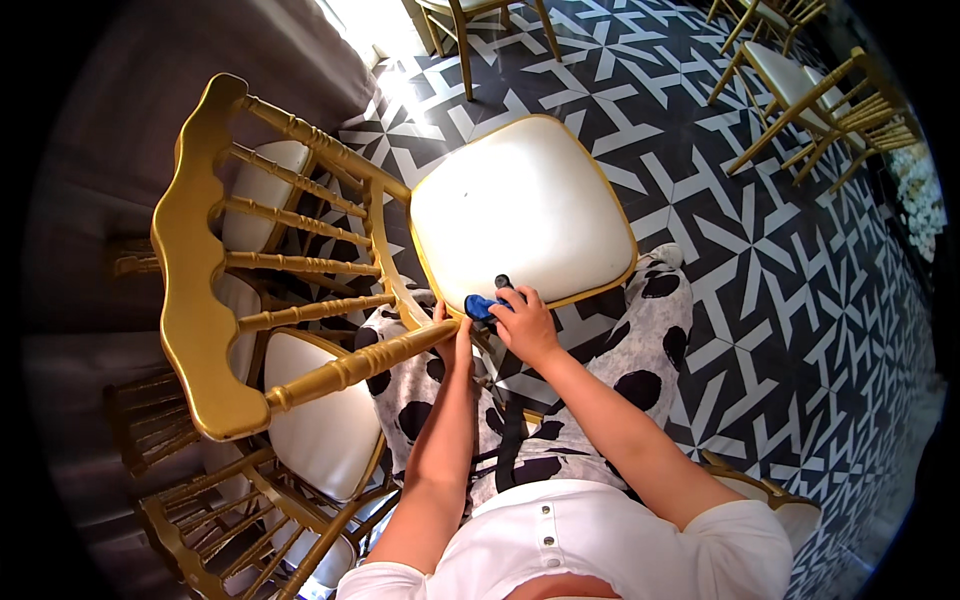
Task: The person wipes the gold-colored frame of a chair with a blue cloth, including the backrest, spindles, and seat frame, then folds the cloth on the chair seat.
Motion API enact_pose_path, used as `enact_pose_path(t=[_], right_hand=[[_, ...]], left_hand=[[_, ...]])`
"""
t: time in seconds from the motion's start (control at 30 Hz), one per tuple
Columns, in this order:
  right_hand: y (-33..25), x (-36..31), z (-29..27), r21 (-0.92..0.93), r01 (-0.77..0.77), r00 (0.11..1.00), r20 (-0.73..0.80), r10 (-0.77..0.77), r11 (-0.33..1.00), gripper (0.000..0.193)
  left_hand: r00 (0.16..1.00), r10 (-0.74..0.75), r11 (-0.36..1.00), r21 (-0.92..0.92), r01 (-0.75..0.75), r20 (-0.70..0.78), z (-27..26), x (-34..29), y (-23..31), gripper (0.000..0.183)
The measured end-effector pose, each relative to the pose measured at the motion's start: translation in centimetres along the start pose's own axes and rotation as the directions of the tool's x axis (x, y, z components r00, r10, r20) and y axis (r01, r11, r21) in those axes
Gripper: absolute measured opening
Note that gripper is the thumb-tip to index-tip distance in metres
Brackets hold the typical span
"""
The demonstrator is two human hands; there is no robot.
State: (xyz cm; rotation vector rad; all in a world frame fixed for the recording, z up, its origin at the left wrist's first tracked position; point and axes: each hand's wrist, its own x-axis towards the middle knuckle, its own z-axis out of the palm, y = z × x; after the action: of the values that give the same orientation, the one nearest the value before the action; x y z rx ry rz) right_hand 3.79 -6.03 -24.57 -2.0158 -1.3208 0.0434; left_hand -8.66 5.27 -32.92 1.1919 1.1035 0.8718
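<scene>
A gold chair with a spindled back and a padded white seat stands in front of me, its back toward the left. My left hand grips the chair frame where the near back post meets the seat corner, fingers on both sides of it. Just to the right, at the seat's near edge, my right hand is closed around a small blue and black object. The fingers cover part of this object, so its kind is unclear. A dark spot marks the white seat.
Several more gold chairs with white seats crowd the left side by a grey curtain. Other chairs stand at the far right, near white flowers. The floor has a black and white geometric pattern. A black strap hangs between my knees.
</scene>
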Motion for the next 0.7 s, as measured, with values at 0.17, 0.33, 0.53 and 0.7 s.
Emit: enact_pose_path(t=[0.17, 0.33, 0.53, 0.7], right_hand=[[2.4, 1.6, -0.3, 0.591, -0.269, 0.924, -0.065, 0.378, 0.760, 0.023], [3.7, 5.0, -3.7, 0.785, -0.467, 0.815, 0.203, 0.543, 0.407, 0.014], [7.8, 6.2, -4.8, 0.517, -0.279, 0.930, -0.064, 0.362, 0.809, 0.024], [7.0, 6.5, -5.7, 0.423, -0.272, 0.950, -0.025, 0.311, 0.864, 0.029]], left_hand=[[0.995, -0.092, 0.994, -0.055, 0.089, -0.048, 2.1, -0.9, 1.5, 0.064], [0.881, -0.397, 0.913, -0.207, 0.351, -0.257, 2.8, -1.4, 0.2, 0.037], [0.648, -0.759, 0.650, -0.107, 0.752, -0.056, 8.6, -5.8, 9.9, 0.049], [0.945, -0.289, 0.957, 0.074, 0.280, 0.151, 10.8, -2.1, 8.7, 0.049]])
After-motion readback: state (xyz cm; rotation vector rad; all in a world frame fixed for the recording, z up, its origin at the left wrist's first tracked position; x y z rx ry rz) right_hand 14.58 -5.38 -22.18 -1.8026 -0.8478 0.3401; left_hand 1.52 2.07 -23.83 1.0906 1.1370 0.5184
